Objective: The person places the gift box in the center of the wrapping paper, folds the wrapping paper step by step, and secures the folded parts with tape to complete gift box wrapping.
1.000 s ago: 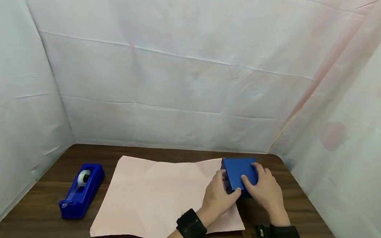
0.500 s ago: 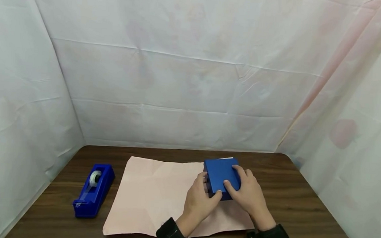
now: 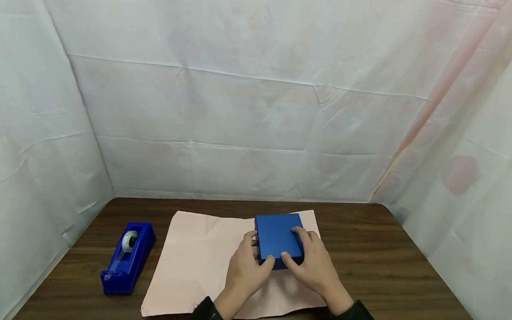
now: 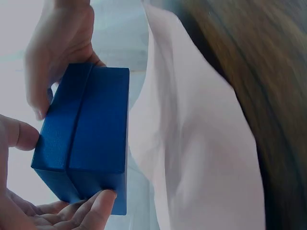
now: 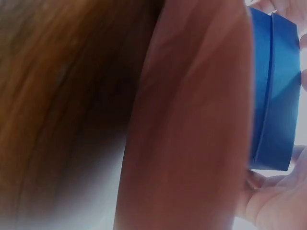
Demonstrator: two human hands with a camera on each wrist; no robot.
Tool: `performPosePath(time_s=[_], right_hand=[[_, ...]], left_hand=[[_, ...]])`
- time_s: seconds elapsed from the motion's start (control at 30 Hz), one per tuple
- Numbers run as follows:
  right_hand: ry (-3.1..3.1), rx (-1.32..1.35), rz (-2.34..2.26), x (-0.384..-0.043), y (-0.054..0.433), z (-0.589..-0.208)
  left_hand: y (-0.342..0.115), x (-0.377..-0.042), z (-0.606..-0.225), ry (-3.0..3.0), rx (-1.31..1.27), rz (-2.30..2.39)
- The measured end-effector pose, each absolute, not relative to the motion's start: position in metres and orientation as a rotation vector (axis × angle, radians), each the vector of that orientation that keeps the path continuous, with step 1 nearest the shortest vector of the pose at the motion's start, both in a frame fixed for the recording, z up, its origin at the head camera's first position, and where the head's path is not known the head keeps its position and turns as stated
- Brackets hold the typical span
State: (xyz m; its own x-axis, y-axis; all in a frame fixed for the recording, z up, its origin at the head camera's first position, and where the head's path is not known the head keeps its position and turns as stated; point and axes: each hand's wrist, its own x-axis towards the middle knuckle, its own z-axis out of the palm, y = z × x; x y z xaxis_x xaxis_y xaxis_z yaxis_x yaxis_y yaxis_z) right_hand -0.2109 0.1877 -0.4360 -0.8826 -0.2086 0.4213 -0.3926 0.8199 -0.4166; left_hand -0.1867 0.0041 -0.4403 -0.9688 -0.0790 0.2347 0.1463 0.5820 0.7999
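Note:
A small blue lidded box (image 3: 278,235) is held level between both hands over a pale pink sheet of paper (image 3: 201,264). My left hand (image 3: 245,273) grips its left side, with the thumb on the near face. Around the right side curls my right hand (image 3: 315,267), its thumb at the near edge. The left wrist view shows a seam running round the box (image 4: 98,120) and a gap between one end of its base and the paper (image 4: 192,124). The paper hides the box's base in the right wrist view.
A blue tape dispenser (image 3: 128,257) with a roll of clear tape stands on the brown wooden table (image 3: 389,276), left of the paper. The paper's edges are slightly wavy and lifted. White cloth (image 3: 250,110) hangs behind the table and at both sides.
Both hands have carried the blue box leftward, from the paper's right edge further in over the sheet. The paper's far right corner now shows. The head view has shifted slightly.

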Motion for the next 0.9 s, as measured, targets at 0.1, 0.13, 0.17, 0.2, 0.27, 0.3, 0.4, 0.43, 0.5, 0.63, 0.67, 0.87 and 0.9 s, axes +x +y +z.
performPosePath(time_s=[0.1,0.13,0.17,0.2,0.27,0.3,0.4,0.43,0.5,0.63,0.67,0.87,0.9], right_hand=[[-2.653,0.503,0.716,-0.211,0.185,-0.437],[-2.655,0.519,0.715,-0.21,0.185,-0.437],[-2.656,0.536,0.716,-0.21,0.183,-0.438],[-2.657,0.552,0.716,-0.21,0.182,-0.439],[-2.661,0.583,0.716,-0.21,0.18,-0.441],[-2.664,0.6,0.714,-0.21,0.178,-0.441],[-2.669,0.65,0.705,-0.21,0.174,-0.444],[-2.671,0.663,0.703,-0.21,0.173,-0.445],[-2.677,0.694,0.701,-0.209,0.171,-0.446],[-2.71,0.75,0.695,-0.207,0.167,-0.447],[-2.722,0.761,0.695,-0.207,0.166,-0.447],[-2.76,0.822,0.682,-0.207,0.161,-0.449],[-2.765,0.831,0.68,-0.207,0.16,-0.45]], left_hand=[[-0.002,-0.188,-0.439,-2.578,-0.047,-1.325],[-0.004,-0.189,-0.439,-2.584,-0.046,-1.322],[-0.007,-0.189,-0.44,-2.588,-0.047,-1.32],[-0.009,-0.188,-0.44,-2.596,-0.047,-1.312],[-0.016,-0.187,-0.441,-2.609,-0.046,-1.308],[-0.019,-0.187,-0.441,-2.615,-0.047,-1.309],[-0.027,-0.185,-0.443,-2.629,-0.039,-1.313],[-0.029,-0.184,-0.443,-2.632,-0.036,-1.316],[-0.033,-0.183,-0.445,-2.636,-0.026,-1.315],[-0.039,-0.183,-0.447,-2.644,0.001,-1.291],[-0.04,-0.183,-0.448,-2.646,0.01,-1.289],[-0.048,-0.184,-0.451,-2.663,0.061,-1.304],[-0.05,-0.184,-0.451,-2.666,0.067,-1.302]])
